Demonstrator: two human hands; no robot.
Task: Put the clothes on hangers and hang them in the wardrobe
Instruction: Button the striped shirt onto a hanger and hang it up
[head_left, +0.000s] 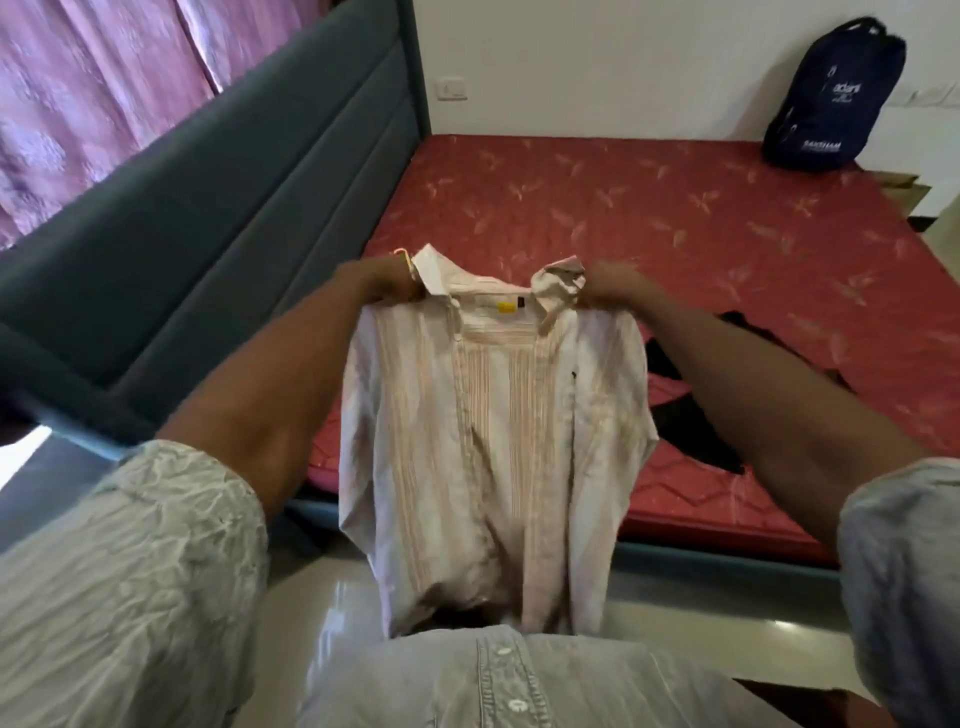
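A white shirt with thin orange stripes (483, 441) hangs in the air in front of me, its front open and its collar up. My left hand (376, 283) grips its left shoulder by the collar. My right hand (615, 288) pinches the other shoulder. A sliver of a yellow hanger (408, 258) shows next to my left hand at the collar. Behind the shirt a dark garment (691, 415) lies crumpled on the red mattress (649, 218). No wardrobe is in view.
A grey-blue padded headboard (234, 197) runs along the bed's left side, with pink curtains (88, 83) behind it. A dark blue backpack (836, 98) leans against the white wall at the mattress's far right corner. Glossy floor tiles (332, 613) lie below me.
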